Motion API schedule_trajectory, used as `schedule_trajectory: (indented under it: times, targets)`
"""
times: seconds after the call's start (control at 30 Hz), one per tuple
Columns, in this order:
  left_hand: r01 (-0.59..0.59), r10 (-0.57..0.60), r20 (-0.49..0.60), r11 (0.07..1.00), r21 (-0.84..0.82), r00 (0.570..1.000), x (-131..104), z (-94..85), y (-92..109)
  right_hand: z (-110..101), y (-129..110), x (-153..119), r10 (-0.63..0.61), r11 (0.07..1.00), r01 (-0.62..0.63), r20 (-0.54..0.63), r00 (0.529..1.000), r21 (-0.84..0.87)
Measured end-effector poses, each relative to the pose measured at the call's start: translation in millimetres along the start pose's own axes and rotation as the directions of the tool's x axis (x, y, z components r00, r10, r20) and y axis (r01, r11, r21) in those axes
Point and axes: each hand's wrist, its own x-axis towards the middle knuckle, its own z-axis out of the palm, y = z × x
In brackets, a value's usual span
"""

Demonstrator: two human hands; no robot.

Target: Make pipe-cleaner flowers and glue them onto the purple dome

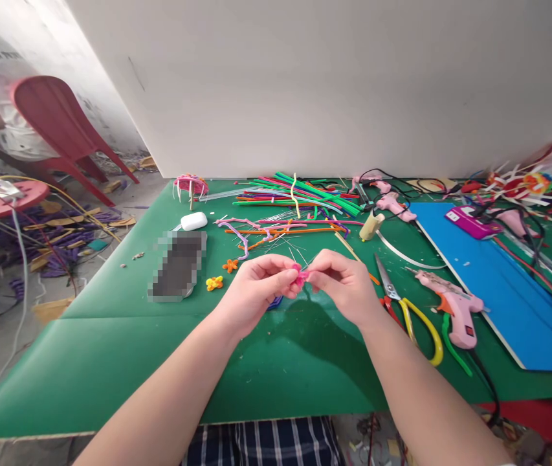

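Note:
My left hand (272, 278) and my right hand (338, 279) meet over the middle of the green table, thumbs and forefingers pinched on a small pink pipe-cleaner flower (301, 276). The fingertips cover part of it. Left of my left hand lie an orange pipe-cleaner flower (230, 266) and a yellow one (214, 283). Something dark blue (276, 302) shows partly beneath my left hand. To the right of my right hand are scissors (408, 309) with red and yellow handles, and a pink glue gun (456, 307).
Behind my hands lies a pile of coloured pipe cleaners (299, 194). A blurred dark phone-like slab (178, 265) and a white case (193, 221) sit left. A blue board (499, 285) and a magenta power strip (474, 223) with cables occupy the right. A person sits in a red chair (57, 116).

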Motion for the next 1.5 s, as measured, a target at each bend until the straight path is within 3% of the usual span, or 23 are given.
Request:
schedule_trajectory:
  times: [0.2,0.37,0.47,0.63,0.77,1.1,1.5]
  targets:
    - [-0.003,0.003,-0.044,1.000,0.009,0.999,2.1,-0.8,-0.1,-3.8,-6.5,2.0,-0.209,0.942,0.192,-0.033,0.977,-0.277]
    - [-0.038,0.039,-0.030,0.999,0.030,0.999,2.3,0.7,1.2,-2.9,-6.2,1.4,-0.271,0.887,0.249,-0.003,0.963,-0.390]
    - [-0.069,0.070,-0.013,0.997,0.039,0.997,1.5,0.9,0.9,-1.8,-6.2,0.8,-0.261,0.892,0.241,0.000,0.965,-0.383]
    - [-0.135,0.136,-0.001,0.986,0.098,0.991,-0.1,1.4,-0.7,-2.2,-6.2,0.8,-0.132,0.954,0.135,0.027,0.991,-0.268]
    - [-0.143,0.143,0.014,0.971,0.191,0.990,-1.7,2.6,0.4,-4.0,-5.3,1.0,-0.072,0.958,0.084,0.055,0.996,-0.274]
    - [-0.229,0.260,-0.023,0.888,0.398,0.965,0.7,1.5,-2.0,-0.2,-3.5,2.2,-0.204,0.873,0.212,0.065,0.977,-0.438]
    - [-0.207,0.227,-0.015,0.912,0.353,0.974,1.2,-0.9,0.8,-2.3,-1.5,2.3,-0.130,0.914,0.159,0.100,0.986,-0.375]
